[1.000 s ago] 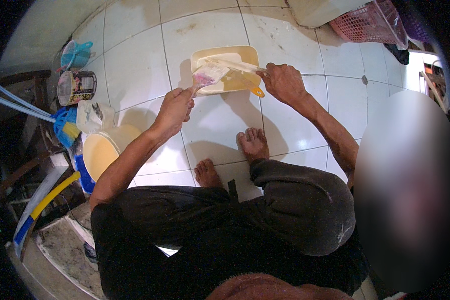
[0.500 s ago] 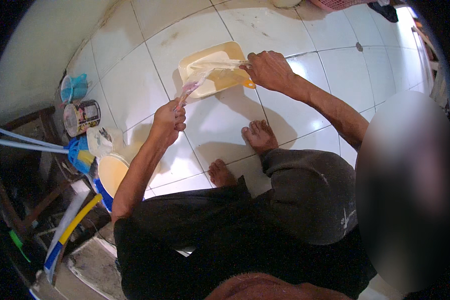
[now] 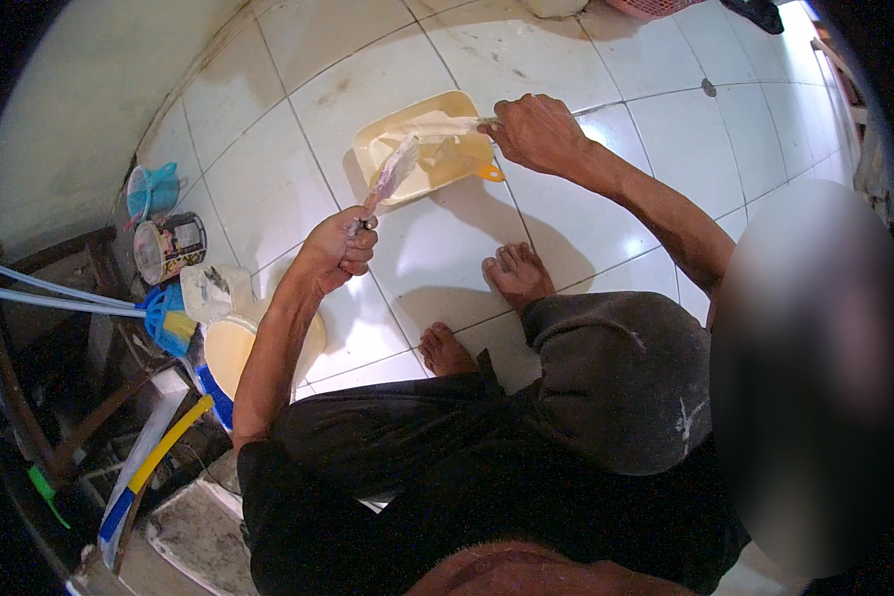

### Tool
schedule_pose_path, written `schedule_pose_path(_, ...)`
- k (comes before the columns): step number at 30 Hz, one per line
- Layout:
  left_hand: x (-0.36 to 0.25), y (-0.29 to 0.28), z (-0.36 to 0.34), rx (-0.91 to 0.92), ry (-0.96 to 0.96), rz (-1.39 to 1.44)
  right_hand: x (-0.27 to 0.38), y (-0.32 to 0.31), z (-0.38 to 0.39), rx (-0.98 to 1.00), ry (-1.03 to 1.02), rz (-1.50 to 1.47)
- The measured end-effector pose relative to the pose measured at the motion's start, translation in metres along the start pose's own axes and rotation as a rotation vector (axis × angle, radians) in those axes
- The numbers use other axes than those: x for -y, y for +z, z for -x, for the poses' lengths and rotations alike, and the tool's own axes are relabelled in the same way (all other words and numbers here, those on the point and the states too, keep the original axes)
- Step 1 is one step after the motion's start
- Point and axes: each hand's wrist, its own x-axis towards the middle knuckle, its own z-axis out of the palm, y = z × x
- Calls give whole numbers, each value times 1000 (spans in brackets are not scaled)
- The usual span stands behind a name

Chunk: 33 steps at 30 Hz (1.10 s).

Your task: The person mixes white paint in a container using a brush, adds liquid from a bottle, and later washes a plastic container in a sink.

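The left hand [image 3: 343, 243] comes in on a forearm that slants up from the lower left, wrist nearly straight and fingers curled into a fist. It grips the handle of a flat spreading tool smeared with white and pinkish paste [image 3: 395, 169], whose blade points up and to the right, over the near left part of a shallow, cream-coloured rectangular plastic tray [image 3: 456, 97]. The right hand [image 3: 538, 134] reaches in from the right with the elbow bent, back of the hand uppermost and fingers closed around the end of a long, pale, paste-coated tool [image 3: 432, 124]. That tool lies almost level across the tray, pointing left. The two blades meet in the view; whether they touch, I cannot tell.

The tray rests on white floor tiles [image 3: 248, 169], beyond the person's bare feet [image 3: 521, 276]. An orange-yellow scraper handle with a hole in its end [image 3: 490, 172] sticks out over the tray's near right side, just below the right hand.

Along the left stand a turquoise plastic pail [image 3: 153, 191], a clear tub with a dark printed label [image 3: 172, 246], a stained white container [image 3: 214, 291] and a round cream bucket [image 3: 230, 353], partly hidden by the left forearm. Beside them is a blue broom head with yellow bristles [image 3: 169, 320]. A pink perforated plastic basket [image 3: 646, 8] shows at the top edge.
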Motion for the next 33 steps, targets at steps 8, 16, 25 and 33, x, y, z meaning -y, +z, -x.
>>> schedule_pose_path(8, 1, -11, -6, 287, -85, 121, -3, 5, -1, -75, -21, -35)
schedule_pose_path(16, 9, -17, -17, 495, -22, 425, 31, 5, 23, 16, 36, -132)
schedule_pose_path(25, 18, -25, -23, 572, -11, 571, 25, 27, 19, 23, 72, -144)
schedule_pose_path(33, 15, -16, -15, 490, 29, 484, 11, 38, 11, 42, 97, -87)
